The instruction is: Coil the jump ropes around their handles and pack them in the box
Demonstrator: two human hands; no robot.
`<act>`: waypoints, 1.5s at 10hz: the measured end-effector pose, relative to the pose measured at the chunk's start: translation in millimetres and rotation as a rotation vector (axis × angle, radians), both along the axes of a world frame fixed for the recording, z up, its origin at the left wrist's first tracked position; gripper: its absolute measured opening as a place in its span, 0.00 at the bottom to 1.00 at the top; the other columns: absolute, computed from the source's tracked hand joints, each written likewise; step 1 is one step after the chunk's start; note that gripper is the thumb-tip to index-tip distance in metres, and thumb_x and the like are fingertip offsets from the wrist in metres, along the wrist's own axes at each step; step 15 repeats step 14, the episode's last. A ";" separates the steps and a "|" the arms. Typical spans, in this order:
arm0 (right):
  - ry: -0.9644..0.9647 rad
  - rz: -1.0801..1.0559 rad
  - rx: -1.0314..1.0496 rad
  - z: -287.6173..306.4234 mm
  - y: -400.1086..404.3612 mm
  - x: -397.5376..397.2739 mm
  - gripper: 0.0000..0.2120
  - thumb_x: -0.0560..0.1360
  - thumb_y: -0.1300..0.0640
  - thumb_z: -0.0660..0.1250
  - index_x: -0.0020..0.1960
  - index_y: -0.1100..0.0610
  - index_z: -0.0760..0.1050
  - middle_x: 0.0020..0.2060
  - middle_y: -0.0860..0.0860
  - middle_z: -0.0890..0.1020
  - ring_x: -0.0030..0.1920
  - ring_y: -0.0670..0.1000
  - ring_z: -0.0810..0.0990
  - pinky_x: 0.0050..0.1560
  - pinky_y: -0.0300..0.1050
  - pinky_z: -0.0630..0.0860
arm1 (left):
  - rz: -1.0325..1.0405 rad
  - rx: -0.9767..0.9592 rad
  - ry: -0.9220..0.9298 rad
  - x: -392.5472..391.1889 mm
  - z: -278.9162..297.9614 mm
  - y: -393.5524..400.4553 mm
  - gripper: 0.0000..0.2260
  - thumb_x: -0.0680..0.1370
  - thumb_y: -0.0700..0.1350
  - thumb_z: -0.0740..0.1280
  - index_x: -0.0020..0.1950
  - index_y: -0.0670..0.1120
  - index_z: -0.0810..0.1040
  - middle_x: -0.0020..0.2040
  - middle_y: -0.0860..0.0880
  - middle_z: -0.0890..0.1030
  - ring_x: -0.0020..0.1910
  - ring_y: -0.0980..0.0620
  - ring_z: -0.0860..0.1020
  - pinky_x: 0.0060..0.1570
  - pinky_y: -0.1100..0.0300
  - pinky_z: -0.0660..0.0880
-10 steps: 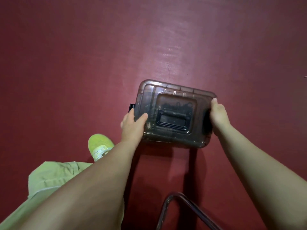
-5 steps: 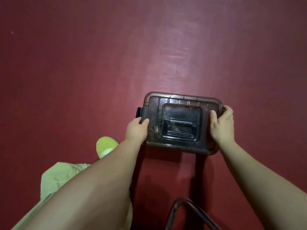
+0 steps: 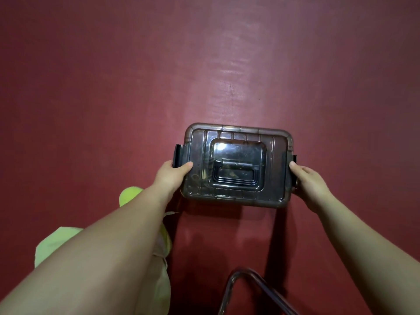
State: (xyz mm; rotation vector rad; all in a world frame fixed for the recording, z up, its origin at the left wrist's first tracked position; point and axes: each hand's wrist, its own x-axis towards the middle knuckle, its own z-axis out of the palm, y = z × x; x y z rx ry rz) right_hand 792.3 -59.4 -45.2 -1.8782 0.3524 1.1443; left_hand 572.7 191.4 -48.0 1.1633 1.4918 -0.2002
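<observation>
Below, at the bottom edge of the view, a bent metal tube angles up off the dark red floor, with the person's two bare forearms reaching forward on either side of it. Lime-green trousers show under the left forearm, and a green shoe rests on the floor just beyond them. Farther out, both hands hold the box, a smoky, see-through plastic case with its lid on, seen from above. The left hand grips the box's left end at the near corner, thumb laid on the lid and the fingers wrapped round the side just below a black latch. The right hand grips the right end, thumb tip pressed to the lid's edge, fingers curled round the side beside the second latch. A folded carry handle lies flat in a recess at the lid's centre. Dark shapes show dimly through the lid, but the ropes themselves cannot be made out. A shadow falls on the floor along the box's near edge; whether the box rests on the floor or is held just above it cannot be told. Beyond the box, a pale sheen of light runs across the floor to the top edge.
</observation>
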 end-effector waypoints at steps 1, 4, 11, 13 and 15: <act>-0.073 -0.074 0.038 0.0 -1.3 -6.0 0.05 0.79 0.57 0.66 0.48 0.59 0.77 0.43 0.55 0.82 0.39 0.50 0.81 0.37 0.39 0.81 | 0.004 0.059 -0.011 4.7 6.8 -0.9 0.10 0.73 0.46 0.73 0.51 0.43 0.80 0.43 0.45 0.84 0.41 0.45 0.83 0.50 0.45 0.80; -0.379 -0.095 -0.078 7.1 8.5 -25.0 0.12 0.74 0.56 0.72 0.54 0.61 0.78 0.44 0.52 0.82 0.42 0.48 0.80 0.50 0.47 0.77 | -0.294 0.329 0.166 9.5 18.9 -5.5 0.10 0.75 0.51 0.69 0.49 0.46 0.82 0.44 0.46 0.84 0.45 0.45 0.81 0.50 0.52 0.78; -0.394 0.247 -0.079 87.0 62.7 -77.0 0.38 0.75 0.35 0.59 0.77 0.57 0.58 0.75 0.53 0.65 0.74 0.55 0.64 0.73 0.52 0.59 | -0.603 -0.112 -0.127 17.2 124.4 0.9 0.32 0.78 0.66 0.54 0.77 0.51 0.57 0.72 0.50 0.68 0.65 0.54 0.69 0.65 0.60 0.59; -0.394 0.497 0.106 129.0 157.4 -141.8 0.30 0.78 0.45 0.63 0.76 0.55 0.61 0.73 0.50 0.68 0.71 0.49 0.67 0.69 0.43 0.62 | -0.868 0.243 -0.154 -59.7 183.7 79.2 0.24 0.81 0.59 0.52 0.75 0.50 0.65 0.74 0.53 0.65 0.74 0.55 0.62 0.69 0.64 0.54; -0.412 0.643 0.123 147.5 228.5 -173.7 0.26 0.78 0.48 0.65 0.73 0.56 0.66 0.69 0.51 0.72 0.67 0.50 0.72 0.70 0.48 0.66 | -0.596 0.279 -0.175 -125.5 194.5 126.7 0.25 0.81 0.58 0.52 0.72 0.46 0.69 0.71 0.48 0.71 0.70 0.52 0.67 0.72 0.59 0.59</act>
